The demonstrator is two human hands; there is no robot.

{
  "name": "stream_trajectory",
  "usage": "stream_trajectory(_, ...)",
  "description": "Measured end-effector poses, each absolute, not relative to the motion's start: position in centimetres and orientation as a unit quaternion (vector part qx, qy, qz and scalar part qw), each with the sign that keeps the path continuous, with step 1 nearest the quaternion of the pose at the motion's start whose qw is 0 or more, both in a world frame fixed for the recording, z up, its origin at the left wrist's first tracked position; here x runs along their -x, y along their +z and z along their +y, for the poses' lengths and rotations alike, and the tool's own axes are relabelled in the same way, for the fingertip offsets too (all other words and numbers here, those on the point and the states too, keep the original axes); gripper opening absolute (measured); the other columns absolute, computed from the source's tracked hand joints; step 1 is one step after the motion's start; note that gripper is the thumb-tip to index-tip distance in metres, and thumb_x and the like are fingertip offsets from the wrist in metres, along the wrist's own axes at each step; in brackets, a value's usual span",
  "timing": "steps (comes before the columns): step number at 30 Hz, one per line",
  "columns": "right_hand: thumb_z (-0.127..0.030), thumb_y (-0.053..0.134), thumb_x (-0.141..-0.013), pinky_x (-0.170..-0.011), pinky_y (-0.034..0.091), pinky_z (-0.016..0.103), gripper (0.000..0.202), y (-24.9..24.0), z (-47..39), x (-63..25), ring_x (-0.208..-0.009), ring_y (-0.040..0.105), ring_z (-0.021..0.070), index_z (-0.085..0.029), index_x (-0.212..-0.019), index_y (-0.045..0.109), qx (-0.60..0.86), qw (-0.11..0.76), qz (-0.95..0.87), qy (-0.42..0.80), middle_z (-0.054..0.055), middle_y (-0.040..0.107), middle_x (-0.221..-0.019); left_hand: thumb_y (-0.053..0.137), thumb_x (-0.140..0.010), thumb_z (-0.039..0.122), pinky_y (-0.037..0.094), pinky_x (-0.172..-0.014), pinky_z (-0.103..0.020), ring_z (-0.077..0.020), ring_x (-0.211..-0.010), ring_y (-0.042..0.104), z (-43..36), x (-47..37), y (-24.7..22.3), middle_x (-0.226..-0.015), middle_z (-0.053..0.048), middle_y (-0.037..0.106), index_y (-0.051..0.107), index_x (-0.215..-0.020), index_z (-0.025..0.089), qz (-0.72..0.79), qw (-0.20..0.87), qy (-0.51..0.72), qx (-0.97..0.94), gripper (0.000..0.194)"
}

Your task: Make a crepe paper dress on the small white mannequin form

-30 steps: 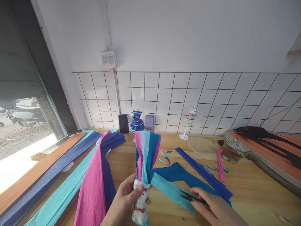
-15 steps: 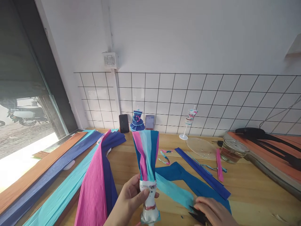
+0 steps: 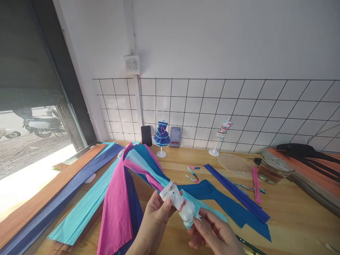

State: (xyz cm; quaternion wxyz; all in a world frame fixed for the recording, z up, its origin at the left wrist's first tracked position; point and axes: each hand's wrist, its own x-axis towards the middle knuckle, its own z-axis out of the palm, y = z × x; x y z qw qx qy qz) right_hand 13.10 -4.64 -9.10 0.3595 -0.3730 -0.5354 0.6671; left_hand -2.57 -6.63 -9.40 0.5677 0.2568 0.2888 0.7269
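A small white dressmaker's mannequin [image 3: 176,202] lies tilted in my hands, its bust end toward the lower right. Pink, light-blue and teal crepe paper strips [image 3: 148,163] fan out from its other end toward the upper left. My left hand [image 3: 156,212] wraps round the torso, thumb on top. At the bust end, the fingers of my right hand [image 3: 212,230] pinch the mannequin near its turquoise edging. Scissors [image 3: 249,244] lie partly in view beside my right hand, at the bottom edge. Behind the mannequin are a light-blue strip [image 3: 212,209] and a folded teal strip [image 3: 231,209].
Long crepe paper strips in orange [image 3: 63,175], turquoise [image 3: 87,202] and pink [image 3: 117,209] cover the left side. A doll stand in a blue dress [image 3: 161,136] and another mannequin [image 3: 223,131] stand at the back. A glass jar [image 3: 275,170] stands right, beside a clear disc [image 3: 233,164].
My right hand has let go of the scissors and moved left onto the mannequin. The mannequin has tipped from upright, so its paper strips lean left. The view has shifted slightly.
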Motion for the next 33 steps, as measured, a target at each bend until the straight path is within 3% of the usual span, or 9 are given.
stream_trajectory(6, -0.051, 0.06, -0.077, -0.055, 0.048, 0.026, 0.034, -6.1, -2.6, -15.1, -0.054, 0.056, 0.0131, -0.018, -0.082, 0.063, 0.34, 0.341, -0.613, 0.626, 0.0, 0.058, -0.062, 0.071, -0.062, 0.054, 0.042, -0.09, -0.044, -0.03, -0.101, 0.061, -7.5, 2.3, -9.0, -0.104, -0.014, 0.069, 0.063, -0.11, 0.017, 0.289, 0.607, 0.628, -0.392, 0.062)
stream_trajectory(9, -0.052, 0.056, -0.08, -0.051, 0.042, 0.024, 0.034, -3.4, -0.7, -16.0, -0.049, 0.05, 0.0107, -0.019, -0.076, 0.06, 0.363, 0.324, -0.67, 0.56, -0.003, 0.054, -0.056, 0.075, -0.057, 0.053, 0.039, -0.092, -0.046, -0.0307, -0.104, 0.06, -8.1, 2.3, -9.0, -0.108, -0.015, 0.069, 0.058, -0.118, 0.019, 0.291, 0.655, 0.545, -0.436, 0.072)
stream_trajectory(14, -0.051, 0.049, -0.084, -0.048, 0.034, 0.024, 0.04, 2.4, 3.3, -17.7, -0.047, 0.042, 0.0105, -0.02, -0.06, 0.051, 0.402, 0.353, -0.745, 0.399, -0.004, 0.046, -0.048, 0.076, -0.063, 0.042, 0.041, -0.089, -0.043, -0.0277, -0.099, 0.064, -9.2, 2.9, -9.2, -0.104, -0.015, 0.071, 0.059, -0.112, 0.018, 0.278, 0.686, 0.479, -0.472, 0.058)
stream_trajectory(17, -0.051, 0.052, -0.083, -0.046, 0.03, 0.025, 0.039, 5.7, 5.8, -18.5, -0.045, 0.037, 0.0106, -0.021, -0.058, 0.049, 0.414, 0.377, -0.754, 0.342, -0.005, 0.04, -0.046, 0.066, -0.072, 0.048, 0.044, -0.083, -0.041, -0.0273, -0.094, 0.066, -9.9, 3.3, -9.2, -0.102, -0.017, 0.071, 0.058, -0.115, 0.015, 0.263, 0.707, 0.439, -0.488, 0.055)
stream_trajectory(20, -0.05, 0.053, -0.082, -0.045, 0.028, 0.026, 0.037, 8.6, 7.5, -18.8, -0.046, 0.035, 0.0107, -0.021, -0.06, 0.051, 0.42, 0.394, -0.762, 0.294, -0.004, 0.039, -0.049, 0.065, -0.068, 0.056, 0.047, -0.068, -0.03, -0.0242, -0.082, 0.068, -9.9, 3.5, -9.5, -0.094, -0.017, 0.073, 0.064, -0.106, 0.013, 0.301, 0.711, 0.393, -0.499, 0.058)
stream_trajectory(24, -0.048, 0.051, -0.082, -0.045, 0.027, 0.027, 0.035, 11.4, 8.5, -18.3, -0.045, 0.03, 0.01, -0.02, -0.063, 0.055, 0.436, 0.397, -0.776, 0.223, -0.004, 0.034, -0.049, 0.074, -0.061, 0.05, 0.039, -0.044, -0.019, -0.0128, -0.045, 0.061, -8.2, 3.0, -10.3, -0.059, -0.008, 0.071, 0.065, -0.077, 0.012, 0.361, 0.687, 0.446, -0.446, 0.042)
stream_trajectory(26, -0.047, 0.051, -0.082, -0.046, 0.026, 0.027, 0.034, 12.2, 8.7, -17.7, -0.045, 0.03, 0.0099, -0.02, -0.061, 0.053, 0.439, 0.398, -0.778, 0.207, -0.005, 0.031, -0.048, 0.078, -0.058, 0.043, 0.028, -0.035, -0.017, -0.0087, -0.034, 0.052, -7.0, 2.7, -10.5, -0.046, -0.002, 0.064, 0.061, -0.067, 0.012, 0.392, 0.626, 0.558, -0.38, 0.036)
stream_trajectory(29, -0.045, 0.051, -0.081, -0.045, 0.024, 0.027, 0.035, 12.5, 9.1, -16.8, -0.044, 0.03, 0.0097, -0.021, -0.056, 0.047, 0.449, 0.385, -0.784, 0.189, -0.005, 0.029, -0.046, 0.082, -0.053, 0.04, 0.031, -0.038, -0.017, -0.006, -0.04, 0.048, -5.8, 2.8, -10.8, -0.048, 0.006, 0.057, 0.06, -0.073, 0.016, 0.398, 0.569, 0.64, -0.33, 0.039)
stream_trajectory(33, -0.045, 0.05, -0.081, -0.045, 0.023, 0.027, 0.04, 11.9, 9.5, -15.3, -0.043, 0.029, 0.0093, -0.021, -0.051, 0.039, 0.449, 0.368, -0.794, 0.18, -0.005, 0.029, -0.044, 0.083, -0.052, 0.039, 0.036, -0.046, -0.017, -0.0051, -0.046, 0.047, -5.5, 3.3, -10.8, -0.057, 0.006, 0.058, 0.059, -0.075, 0.018, 0.402, 0.548, 0.673, -0.291, 0.039)
